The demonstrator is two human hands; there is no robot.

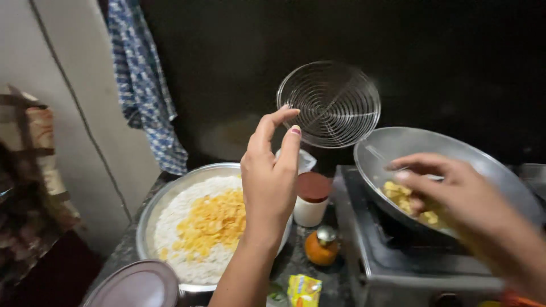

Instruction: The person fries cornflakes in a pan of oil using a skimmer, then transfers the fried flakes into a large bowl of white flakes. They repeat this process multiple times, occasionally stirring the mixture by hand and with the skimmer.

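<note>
Where right hand (455,196) blurs, pan (455,150) contents stay unclear

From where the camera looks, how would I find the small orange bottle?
Start at the steel stove on the right. Just off its left edge, on the dark counter, stands the orange bottle. It alone is orange with a shiny metal cap; the white jar behind has a maroon lid.

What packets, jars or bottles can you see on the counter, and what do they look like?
Yellow packet: bottom edge of the counter, beside the stove; small, crinkly, yellow with some green and red.
White jar: behind the left hand, between the flour plate and the stove; round, white, dark red lid.
Orange bottle: in front of the jar; small, rounded, orange, shiny silver cap.
No signs or screens.
</note>
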